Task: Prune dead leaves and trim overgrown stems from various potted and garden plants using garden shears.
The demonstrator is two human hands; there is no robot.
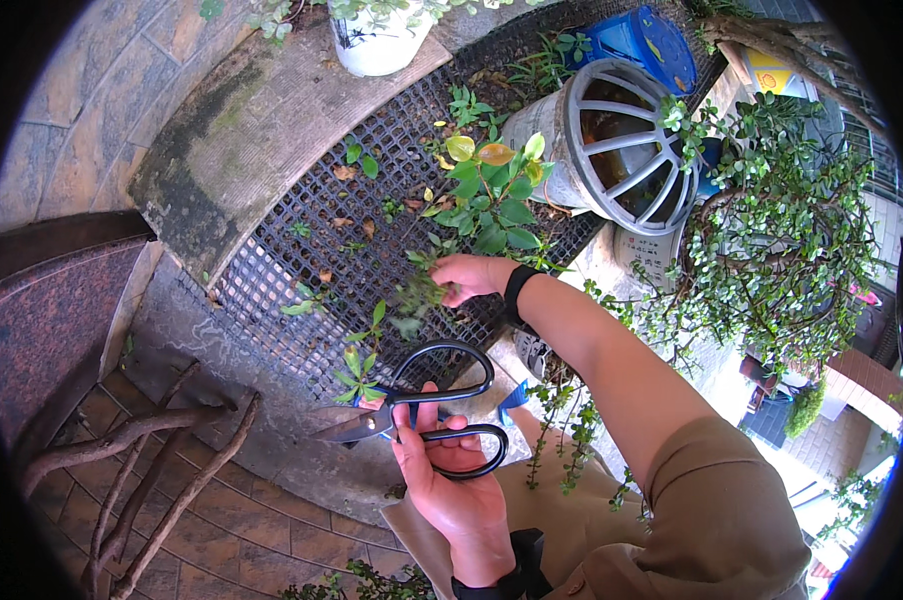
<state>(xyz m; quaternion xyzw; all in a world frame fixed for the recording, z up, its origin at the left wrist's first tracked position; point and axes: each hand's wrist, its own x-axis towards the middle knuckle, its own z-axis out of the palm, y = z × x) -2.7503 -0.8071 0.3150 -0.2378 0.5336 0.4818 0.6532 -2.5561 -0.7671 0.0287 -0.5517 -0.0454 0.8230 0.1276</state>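
Note:
My left hand [459, 480] lies palm up around the black handles of open-bladed scissors [369, 426], whose dark metal blades point left. Beyond it, my right hand [470, 277], with a black band at the wrist, is closed on a small bunch of green weeds [419, 296], blurred by motion, above a black plastic mesh [301, 217]. A leafy seedling [496, 202] with green and yellowish leaves stands just past the right hand. Another small leafy plant [359, 371] rises near the scissors' blades. Small weeds and dry leaves lie scattered over the mesh.
A stone curb [226, 157] borders the mesh. A grey bucket with a ribbed grate [609, 142], a blue bucket [639, 49] and a white pot [382, 37] stand beyond. A bushy small-leaved plant [781, 225] hangs at right; bare branches [173, 450] stand at lower left.

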